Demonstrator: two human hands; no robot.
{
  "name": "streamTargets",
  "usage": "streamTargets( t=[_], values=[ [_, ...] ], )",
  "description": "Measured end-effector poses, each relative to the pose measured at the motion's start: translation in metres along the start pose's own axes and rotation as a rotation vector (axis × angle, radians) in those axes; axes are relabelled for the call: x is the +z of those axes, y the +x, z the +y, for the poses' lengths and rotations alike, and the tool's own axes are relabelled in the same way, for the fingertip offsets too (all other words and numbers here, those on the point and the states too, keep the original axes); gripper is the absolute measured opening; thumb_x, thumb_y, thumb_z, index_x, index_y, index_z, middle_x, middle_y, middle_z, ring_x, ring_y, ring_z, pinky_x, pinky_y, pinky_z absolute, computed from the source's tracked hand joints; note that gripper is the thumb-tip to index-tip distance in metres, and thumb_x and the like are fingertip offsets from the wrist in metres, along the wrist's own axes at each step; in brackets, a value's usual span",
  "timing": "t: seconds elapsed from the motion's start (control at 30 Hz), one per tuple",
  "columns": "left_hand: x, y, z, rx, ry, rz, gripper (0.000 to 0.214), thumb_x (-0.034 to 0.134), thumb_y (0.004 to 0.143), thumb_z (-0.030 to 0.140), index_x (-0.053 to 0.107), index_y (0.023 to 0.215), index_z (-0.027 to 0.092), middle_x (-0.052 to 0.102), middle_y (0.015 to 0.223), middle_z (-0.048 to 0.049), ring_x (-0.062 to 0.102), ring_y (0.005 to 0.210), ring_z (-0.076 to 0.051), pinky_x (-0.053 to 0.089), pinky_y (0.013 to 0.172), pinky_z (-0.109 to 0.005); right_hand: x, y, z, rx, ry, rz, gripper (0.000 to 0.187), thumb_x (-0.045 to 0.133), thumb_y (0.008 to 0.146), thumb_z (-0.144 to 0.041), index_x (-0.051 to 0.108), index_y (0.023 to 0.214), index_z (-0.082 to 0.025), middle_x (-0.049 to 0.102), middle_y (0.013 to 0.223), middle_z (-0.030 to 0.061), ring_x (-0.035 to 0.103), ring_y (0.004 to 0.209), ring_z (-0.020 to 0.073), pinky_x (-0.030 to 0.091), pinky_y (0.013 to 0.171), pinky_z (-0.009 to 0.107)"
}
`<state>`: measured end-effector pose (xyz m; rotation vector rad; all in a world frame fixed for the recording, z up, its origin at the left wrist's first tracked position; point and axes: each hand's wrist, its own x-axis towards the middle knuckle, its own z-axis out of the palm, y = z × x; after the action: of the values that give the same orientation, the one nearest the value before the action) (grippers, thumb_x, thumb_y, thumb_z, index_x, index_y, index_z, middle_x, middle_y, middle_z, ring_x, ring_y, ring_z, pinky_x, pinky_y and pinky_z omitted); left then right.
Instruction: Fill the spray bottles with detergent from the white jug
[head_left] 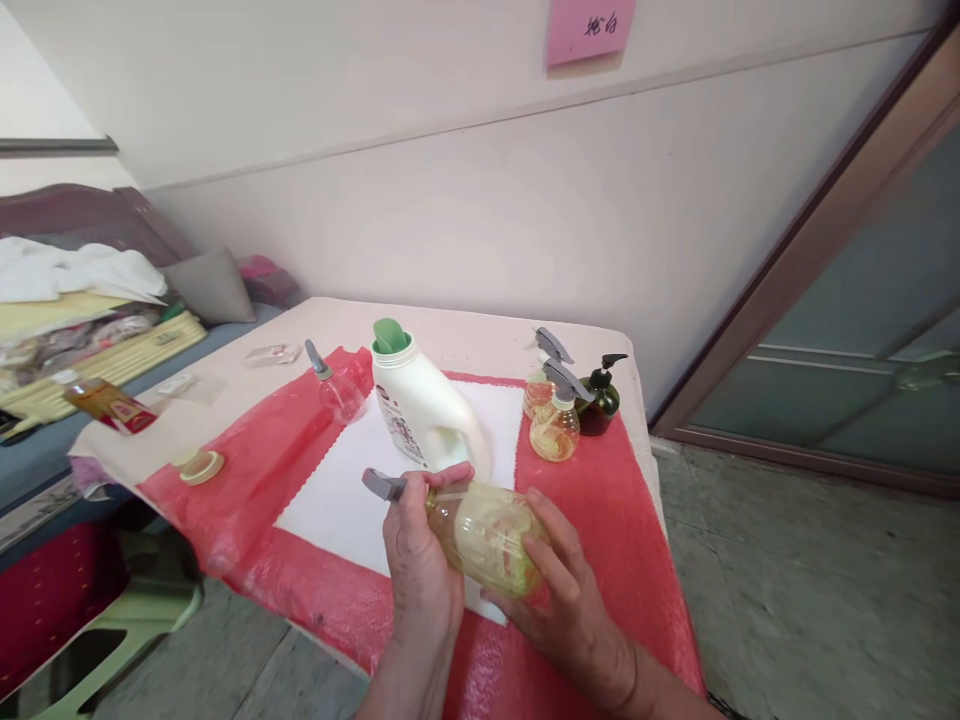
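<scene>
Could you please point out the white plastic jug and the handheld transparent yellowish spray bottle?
White plastic jug [418, 405]: head view, on its body.
Handheld transparent yellowish spray bottle [487, 532]: head view, on its body.

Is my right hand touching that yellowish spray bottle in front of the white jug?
Touching. The head view shows the right hand curled around the base end of the yellowish spray bottle, with contact plainly visible.

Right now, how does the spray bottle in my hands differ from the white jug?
The spray bottle is see-through; the white jug is opaque. The spray bottle is tipped sideways; the jug stands upright. The spray bottle has a gray head; the jug, a green mouthpiece.
</scene>
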<state>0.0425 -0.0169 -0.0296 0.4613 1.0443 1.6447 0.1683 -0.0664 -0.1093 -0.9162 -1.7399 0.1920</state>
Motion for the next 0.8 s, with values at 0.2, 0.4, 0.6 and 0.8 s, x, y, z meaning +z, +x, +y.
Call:
streamTargets(
  t=[0.2,0.4,0.6,0.8],
  values=[
    [-0.008,0.006,0.001,0.14,0.237,-0.21,0.027,0.06,0.079,0.043,0.058,0.075,0.017,0.073,0.085,-0.011,0.067,0.085,-0.026,0.048,0.079,-0.038,-0.004,0.025,-0.008,1.108,1.171,-0.246,0.067,0.024,0.09,-0.072,0.04,0.136,-0.026,0.057,0.127,0.0145,0.065,0.1,0.0234,0.055,0.068,0.031],
    [-0.009,0.004,-0.005,0.203,0.263,-0.261,0.027,0.058,0.081,0.044,0.058,0.078,0.017,0.073,0.087,-0.0115,0.068,0.085,-0.027,0.048,0.081,-0.04,-0.009,0.031,-0.005,1.226,1.447,-0.211,0.052,0.06,0.08,-0.061,0.053,0.115,-0.023,0.067,0.098,0.0073,0.066,0.076,0.0187,0.049,0.059,0.025],
    [-0.006,0.022,-0.001,0.096,-0.015,-0.028,0.027,0.057,0.08,0.044,0.055,0.078,0.017,0.073,0.082,-0.0109,0.069,0.086,-0.026,0.046,0.089,-0.044,-0.009,0.033,-0.006,0.886,1.067,0.08,0.068,0.085,0.047,-0.02,0.051,0.105,-0.029,0.06,0.107,-0.0003,0.057,0.096,0.0197,0.046,0.076,0.028],
    [-0.025,0.056,0.025,0.268,-0.126,0.196,0.031,0.051,0.081,0.048,0.049,0.074,0.019,0.07,0.074,-0.0073,0.069,0.079,-0.023,0.048,0.084,-0.042,-0.01,0.029,0.005,1.021,1.231,0.095,0.048,0.068,0.064,-0.025,0.051,0.109,-0.03,0.062,0.111,0.0002,0.058,0.097,0.0205,0.044,0.078,0.031]
  ],
)
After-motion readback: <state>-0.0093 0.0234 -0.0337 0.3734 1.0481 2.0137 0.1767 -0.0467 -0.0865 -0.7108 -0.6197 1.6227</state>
